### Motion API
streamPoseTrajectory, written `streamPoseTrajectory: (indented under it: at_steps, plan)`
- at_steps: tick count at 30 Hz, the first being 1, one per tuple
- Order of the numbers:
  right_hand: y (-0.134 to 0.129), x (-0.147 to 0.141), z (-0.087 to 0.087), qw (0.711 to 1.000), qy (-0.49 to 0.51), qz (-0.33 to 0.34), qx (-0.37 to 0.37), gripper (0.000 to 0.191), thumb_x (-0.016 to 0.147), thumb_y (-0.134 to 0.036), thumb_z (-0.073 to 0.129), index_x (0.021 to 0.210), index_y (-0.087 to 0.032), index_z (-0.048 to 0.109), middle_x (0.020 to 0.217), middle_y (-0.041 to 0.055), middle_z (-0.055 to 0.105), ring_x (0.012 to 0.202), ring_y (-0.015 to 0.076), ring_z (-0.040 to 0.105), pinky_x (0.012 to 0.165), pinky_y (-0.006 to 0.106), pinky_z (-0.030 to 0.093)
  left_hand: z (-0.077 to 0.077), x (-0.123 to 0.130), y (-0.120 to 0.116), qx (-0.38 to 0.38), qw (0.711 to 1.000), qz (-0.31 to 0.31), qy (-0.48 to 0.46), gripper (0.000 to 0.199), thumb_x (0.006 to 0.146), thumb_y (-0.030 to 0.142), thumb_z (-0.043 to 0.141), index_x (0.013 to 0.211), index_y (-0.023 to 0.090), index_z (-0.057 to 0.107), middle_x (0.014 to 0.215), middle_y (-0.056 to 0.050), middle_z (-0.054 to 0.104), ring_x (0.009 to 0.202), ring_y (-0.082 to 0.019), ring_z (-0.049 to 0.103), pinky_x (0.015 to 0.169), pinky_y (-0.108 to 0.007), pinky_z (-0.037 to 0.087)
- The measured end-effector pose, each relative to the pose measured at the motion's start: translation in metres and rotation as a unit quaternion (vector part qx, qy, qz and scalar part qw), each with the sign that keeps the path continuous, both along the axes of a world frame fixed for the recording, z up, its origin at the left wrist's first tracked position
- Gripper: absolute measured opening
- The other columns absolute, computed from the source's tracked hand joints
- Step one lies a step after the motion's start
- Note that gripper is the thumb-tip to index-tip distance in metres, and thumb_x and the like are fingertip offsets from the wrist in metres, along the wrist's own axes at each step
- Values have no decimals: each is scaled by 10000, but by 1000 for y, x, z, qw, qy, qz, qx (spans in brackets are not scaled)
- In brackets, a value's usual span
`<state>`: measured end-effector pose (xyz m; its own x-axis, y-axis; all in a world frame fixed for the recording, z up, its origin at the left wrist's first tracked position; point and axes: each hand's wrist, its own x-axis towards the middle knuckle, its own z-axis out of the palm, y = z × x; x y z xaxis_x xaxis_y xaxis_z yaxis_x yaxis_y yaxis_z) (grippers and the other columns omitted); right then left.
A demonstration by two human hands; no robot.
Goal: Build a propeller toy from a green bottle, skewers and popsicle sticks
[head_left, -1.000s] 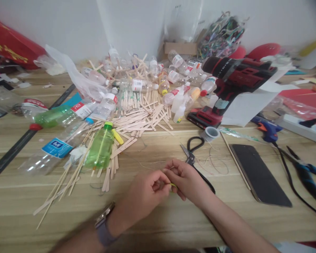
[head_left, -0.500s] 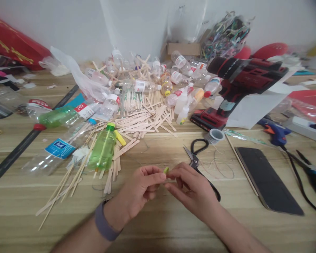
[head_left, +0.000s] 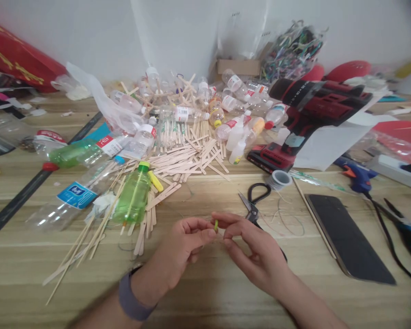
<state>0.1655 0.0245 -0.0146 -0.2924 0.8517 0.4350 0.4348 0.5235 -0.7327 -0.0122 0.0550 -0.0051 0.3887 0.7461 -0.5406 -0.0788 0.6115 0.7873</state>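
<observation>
My left hand (head_left: 183,246), a band on its wrist, pinches a small yellow-green bottle cap (head_left: 216,225), seen edge-on, between thumb and index finger. Close beside it, my right hand (head_left: 255,249) reaches its index finger over the cap's top. Its thumb and another finger come together on a thin pale strand (head_left: 221,234), which is faint and hard to follow. Black-handled scissors (head_left: 251,205) lie just behind my right hand and are partly covered by it. A green bottle (head_left: 133,194) lies left of my hands on wooden craft sticks (head_left: 162,194).
A red cordless drill (head_left: 294,119) stands at the right, behind a grey spool (head_left: 280,179). A phone (head_left: 347,237), a blue glue gun (head_left: 359,176) and pliers (head_left: 406,228) lie right. Plastic bottles (head_left: 188,114) are heaped at the back; a black bar (head_left: 20,201) runs left.
The yellow-green cap has turned upright in my left fingers. My right thumb has drawn slightly right and closed toward a finger, while the index finger has extended over the cap.
</observation>
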Motion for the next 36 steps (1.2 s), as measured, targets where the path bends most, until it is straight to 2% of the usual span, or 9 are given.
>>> streamPoseTrajectory:
  at_steps: [3, 7, 12, 19, 21, 26, 29, 32, 36]
  plan:
    - [1, 1, 2, 1000, -5, -1, 2, 162, 858, -77, 529, 885, -236, 538, 1174, 96, 682, 1035, 172, 673, 856, 275, 543, 2, -2, 1, 75, 994, -23, 82, 276, 699, 403, 704, 835, 164, 702, 630, 47, 546, 484, -67, 331, 436, -217, 220]
    - [2, 1, 2, 1000, -23, -3, -4, 151, 856, -87, 518, 870, -237, 528, 1166, 103, 693, 1041, 181, 680, 846, 283, 555, 6, -3, 1, 204, 959, -74, 183, 235, 811, 341, 571, 885, 171, 716, 700, 6, 635, 618, -128, 500, 554, -238, 345]
    - [1, 2, 0, 999, -44, 10, -1, 174, 846, -70, 486, 863, -242, 507, 1165, 95, 697, 1082, 172, 665, 858, 265, 550, 7, -3, -5, 290, 916, -104, 258, 233, 866, 280, 485, 910, 190, 695, 692, 12, 655, 611, -144, 547, 566, -240, 362]
    - [0, 5, -5, 998, -55, 8, -12, 154, 869, -89, 493, 891, -241, 509, 1251, 119, 645, 1115, 171, 646, 786, 214, 563, 11, -4, -1, 274, 909, -106, 297, 210, 849, 312, 512, 838, 189, 681, 561, 41, 533, 531, -135, 460, 529, -248, 297]
    - [1, 5, -5, 998, -60, 17, -19, 148, 877, -90, 485, 881, -236, 510, 1266, 128, 630, 1156, 172, 620, 783, 205, 561, 11, -5, 2, 244, 927, -102, 266, 209, 841, 335, 524, 781, 184, 656, 556, 50, 487, 530, -123, 426, 519, -242, 284]
    - [3, 3, -4, 994, -93, 56, -19, 196, 898, -83, 444, 769, -226, 480, 1206, 152, 645, 1312, 190, 481, 945, 258, 505, 3, -4, 3, 106, 985, -43, 132, 253, 780, 437, 583, 736, 188, 579, 521, 92, 349, 452, -83, 285, 435, -223, 208]
    - [3, 0, -5, 990, -123, 62, -34, 165, 903, -94, 434, 818, -204, 523, 1285, 196, 586, 1333, 204, 455, 969, 280, 493, -1, 0, 2, 53, 997, -6, 58, 285, 723, 465, 627, 755, 186, 579, 485, 107, 320, 432, -75, 229, 410, -215, 182]
    - [2, -1, -4, 989, -120, 73, -46, 161, 888, -88, 445, 871, -198, 561, 1311, 190, 570, 1338, 212, 447, 983, 305, 488, 0, 2, 1, 76, 994, -7, 79, 278, 746, 453, 616, 772, 176, 615, 489, 94, 364, 434, -78, 267, 411, -213, 209]
    - [2, -4, -1, 996, -42, 65, -48, 162, 900, -100, 469, 929, -215, 579, 1205, 136, 639, 1298, 194, 494, 963, 295, 497, 3, 0, -2, 229, 956, -68, 170, 237, 871, 353, 515, 858, 189, 685, 700, 6, 647, 669, -143, 576, 608, -238, 408]
